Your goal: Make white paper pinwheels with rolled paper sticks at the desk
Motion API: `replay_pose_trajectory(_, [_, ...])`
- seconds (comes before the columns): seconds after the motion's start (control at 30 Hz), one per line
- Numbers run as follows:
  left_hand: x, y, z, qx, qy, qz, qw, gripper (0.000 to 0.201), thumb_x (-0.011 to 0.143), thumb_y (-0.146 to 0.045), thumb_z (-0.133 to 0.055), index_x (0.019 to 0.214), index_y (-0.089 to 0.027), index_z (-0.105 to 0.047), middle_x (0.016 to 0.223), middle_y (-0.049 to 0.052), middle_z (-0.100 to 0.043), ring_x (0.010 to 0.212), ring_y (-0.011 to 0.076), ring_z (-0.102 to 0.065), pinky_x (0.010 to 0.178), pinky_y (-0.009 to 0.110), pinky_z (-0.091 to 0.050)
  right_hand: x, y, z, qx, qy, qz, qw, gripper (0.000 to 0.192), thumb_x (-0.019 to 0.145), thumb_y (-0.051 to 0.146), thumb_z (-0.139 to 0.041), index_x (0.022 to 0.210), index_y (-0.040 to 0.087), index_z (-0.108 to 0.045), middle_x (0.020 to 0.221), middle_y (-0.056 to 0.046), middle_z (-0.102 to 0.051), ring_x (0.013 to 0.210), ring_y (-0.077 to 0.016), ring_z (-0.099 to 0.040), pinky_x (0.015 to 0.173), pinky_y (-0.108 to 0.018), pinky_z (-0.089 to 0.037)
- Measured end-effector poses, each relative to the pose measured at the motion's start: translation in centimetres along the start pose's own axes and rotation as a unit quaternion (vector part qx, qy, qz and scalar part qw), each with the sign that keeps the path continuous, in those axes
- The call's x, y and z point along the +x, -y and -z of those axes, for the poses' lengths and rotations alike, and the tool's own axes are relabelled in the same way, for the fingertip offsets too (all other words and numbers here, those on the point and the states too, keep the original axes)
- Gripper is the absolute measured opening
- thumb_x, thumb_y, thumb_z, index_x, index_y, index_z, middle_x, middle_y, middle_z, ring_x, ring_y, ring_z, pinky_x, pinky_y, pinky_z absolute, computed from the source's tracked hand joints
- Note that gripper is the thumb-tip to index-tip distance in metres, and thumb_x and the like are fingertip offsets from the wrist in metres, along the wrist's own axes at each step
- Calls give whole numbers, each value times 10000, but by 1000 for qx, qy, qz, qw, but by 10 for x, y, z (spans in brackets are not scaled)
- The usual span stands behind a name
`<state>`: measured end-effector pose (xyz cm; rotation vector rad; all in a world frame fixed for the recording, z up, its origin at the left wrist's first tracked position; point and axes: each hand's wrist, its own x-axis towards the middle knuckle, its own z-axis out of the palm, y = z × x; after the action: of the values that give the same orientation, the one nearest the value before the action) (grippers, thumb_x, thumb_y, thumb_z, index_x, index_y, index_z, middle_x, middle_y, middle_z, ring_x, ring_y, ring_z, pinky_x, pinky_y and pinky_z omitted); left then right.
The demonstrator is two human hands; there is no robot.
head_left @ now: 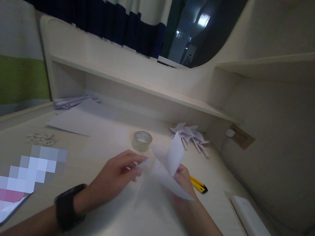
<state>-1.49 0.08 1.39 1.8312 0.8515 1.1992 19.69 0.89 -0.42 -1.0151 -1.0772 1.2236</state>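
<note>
On my remote feed, the right hand point(185, 180) grips folded white paper point(174, 155). The left hand point(116, 171) pinches a pale sliver point(142, 163) — tape roll point(141, 143) beyond.

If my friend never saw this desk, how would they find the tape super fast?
Find the pale desk below the long shelf, then look just beyond the left hand. The roll of tape sits there, left of the white paper pinwheels. Unlike those pointy pinwheels, it's a round ring.

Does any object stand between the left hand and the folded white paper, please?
Nothing visible does, except a small pale piece in the left hand itself. The folded white paper is in the right hand; the round translucent tape roll sits farther back.
</note>
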Motion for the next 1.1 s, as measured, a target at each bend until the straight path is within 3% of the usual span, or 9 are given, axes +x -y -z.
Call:
replay_pose_trajectory(0.1, [3, -1, 2, -28, 1, 29, 999, 223, 839, -260, -585, 1023, -179, -682, 767, 30, -674, 677, 159, -617, 588, 255, -505, 0, 1, 0, 37, -15, -25, 999, 232, 491, 193, -778, 718, 169, -739, 657, -25, -709, 539, -181, -621, 523, -259, -469])
replay_pose_trajectory(0.23, [2, -4, 5, 27, -42, -62, 997, 172, 853, -248, -597, 956, -215, -731, 957, 48, -705, 893, 194, -629, 820, 312, -487, 2, -2, 4, 39, -16, -25, 999, 251, 508, 176, -767, 759, 167, -750, 700, -39, -721, 575, -186, -630, 533, -256, -470])
replay_pose_trajectory(0.4, [-4, -5, 0, 67, -71, -102, 990, 166, 850, -241, -614, 961, -244, -737, 950, 37, -715, 878, 190, -635, 804, 301, -486, 2, -1, 2, 29, -7, -27, 999, 272, 489, 172, -777, 759, 163, -754, 704, -43, -720, 596, -200, -635, 580, -283, -488])
replay_pose_trajectory(0.5, [-3, -4, -2, 46, -75, -55, 995, 181, 846, -271, -607, 965, -239, -739, 939, 42, -714, 817, 183, -628, 755, 296, -492, 0, 4, -2, -5, -28, -15, 999, 239, 484, 177, -763, 723, 165, -753, 660, -32, -706, 588, -197, -622, 562, -278, -477])
replay_pose_trajectory(0.6, [0, -5, -3, -43, -67, 68, 994, 246, 838, -329, -611, 1021, -206, -721, 861, 52, -700, 672, 144, -584, 600, 247, -475, -3, 9, -6, -69, -66, 32, 995, 155, 521, 190, -713, 672, 172, -742, 576, -6, -664, 507, -157, -555, 489, -248, -423])
replay_pose_trajectory(0.73, [-1, -6, -11, -214, -10, 196, 957, 332, 849, -383, -611, 1120, -201, -672, 851, 42, -657, 687, 110, -549, 557, 185, -424, -9, 6, -8, -118, -115, 101, 981, 106, 624, 220, -655, 688, 172, -725, 534, 14, -618, 443, -112, -463, 427, -218, -339])
replay_pose_trajectory(0.9, [-5, -11, -22, -296, 26, 224, 928, 312, 841, -379, -639, 1085, -191, -692, 826, 30, -643, 694, 92, -544, 651, 189, -449, -13, -5, -11, -112, -101, 158, 976, 126, 701, 253, -656, 780, 189, -730, 778, -40, -706, 633, -165, -591, 558, -250, -451])
replay_pose_trajectory(1.1, [-5, -12, -25, -340, 40, 209, 916, 318, 851, -366, -631, 1109, -187, -680, 964, 66, -670, 841, 141, -601, 779, 244, -486, -13, -12, -12, -142, -89, 173, 971, 105, 727, 257, -659, 787, 208, -730, 827, -50, -715, 703, -189, -632, 614, -283, -482])
